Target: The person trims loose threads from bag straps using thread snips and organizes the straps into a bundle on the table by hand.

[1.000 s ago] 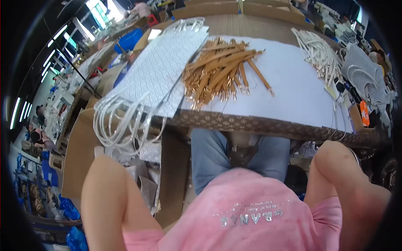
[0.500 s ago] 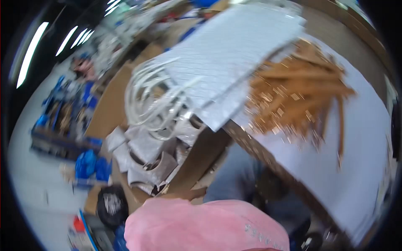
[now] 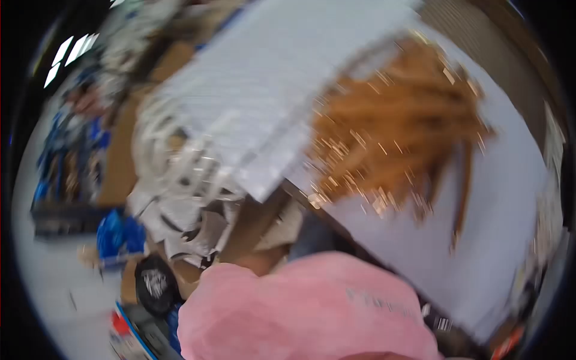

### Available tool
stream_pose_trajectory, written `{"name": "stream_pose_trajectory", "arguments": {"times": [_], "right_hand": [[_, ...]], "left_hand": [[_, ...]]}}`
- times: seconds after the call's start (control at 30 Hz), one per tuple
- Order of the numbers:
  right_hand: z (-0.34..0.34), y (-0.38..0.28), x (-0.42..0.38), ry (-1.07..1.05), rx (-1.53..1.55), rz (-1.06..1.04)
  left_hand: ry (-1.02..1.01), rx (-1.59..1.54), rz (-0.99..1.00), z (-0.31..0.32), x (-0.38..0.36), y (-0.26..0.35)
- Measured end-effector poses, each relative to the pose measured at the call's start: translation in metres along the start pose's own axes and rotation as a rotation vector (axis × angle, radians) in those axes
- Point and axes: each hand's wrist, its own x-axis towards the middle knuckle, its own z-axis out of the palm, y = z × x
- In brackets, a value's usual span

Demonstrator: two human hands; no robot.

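Observation:
A blurred patch of bare skin, which looks like part of my left forearm or my left hand [image 3: 264,261], shows just past my pink shirt [image 3: 306,306]. Its fingers are hidden, so what it touches cannot be made out. My right hand is out of sight. Close by, to the left, an open cardboard box holds pale, plastic-wrapped pieces [image 3: 180,222]. Loops of white cord or strap [image 3: 174,156] hang over it from beside a white, film-like sheet stack [image 3: 258,78]. A heap of tan straps [image 3: 390,126] with shiny metal ends lies on the white tabletop [image 3: 414,252].
Down on the left are a black bag with a pale print [image 3: 155,285] and a blue plastic bundle [image 3: 120,234]. Further off, a cart or rack with blue items [image 3: 72,162] stands on the pale floor. The table's edge runs diagonally past my body.
The view has shifted and blurred: the strap heap and white sheet sit further left and the heap looks larger. Less of the bare arm shows above the pink shirt.

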Motion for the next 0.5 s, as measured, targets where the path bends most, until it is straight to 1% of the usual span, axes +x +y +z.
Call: {"name": "stream_pose_trajectory", "arguments": {"times": [0.07, 0.13, 0.17, 0.2, 0.27, 0.3, 0.33, 0.4, 0.43, 0.47, 0.5], "right_hand": [[0.002, -0.003, -0.028, -0.071, -0.1, 0.008], [0.015, 0.003, -0.051, -0.204, -0.266, -0.013], [0.025, 0.01, -0.056, -0.282, -0.361, -0.03], [0.037, 0.016, -0.06, -0.381, -0.501, -0.079], [0.066, 0.03, -0.065, -0.525, -0.789, -0.23], [0.074, 0.032, -0.066, -0.518, -0.897, -0.301], [0.081, 0.034, -0.064, -0.459, -0.929, -0.328], [0.099, 0.049, -0.061, 0.059, -0.626, -0.224], [0.108, 0.057, -0.059, 0.302, -0.429, -0.226], [0.07, 0.019, -0.08, 0.168, -0.4, -0.148], [0.027, -0.024, -0.105, 0.035, -0.375, -0.063]], "left_hand": [[0.04, 0.115, 0.107, -0.001, 0.018, -0.011], [0.046, 0.249, 0.199, -0.015, 0.03, -0.021], [0.017, 0.328, 0.234, -0.032, 0.033, -0.02], [-0.054, 0.435, 0.259, -0.05, 0.032, -0.02], [-0.371, 0.59, 0.322, -0.105, 0.01, 0.002], [-0.356, 0.45, 0.444, -0.155, -0.035, 0.055], [-0.352, 0.319, 0.569, -0.204, -0.08, 0.107], [-0.282, -0.149, 0.9, -0.231, -0.112, 0.169], [-0.098, -0.149, 1.052, -0.236, -0.117, 0.193], [0.088, -0.145, 1.198, -0.239, -0.118, 0.216], [0.268, -0.01, 1.263, -0.243, -0.112, 0.237]]}}
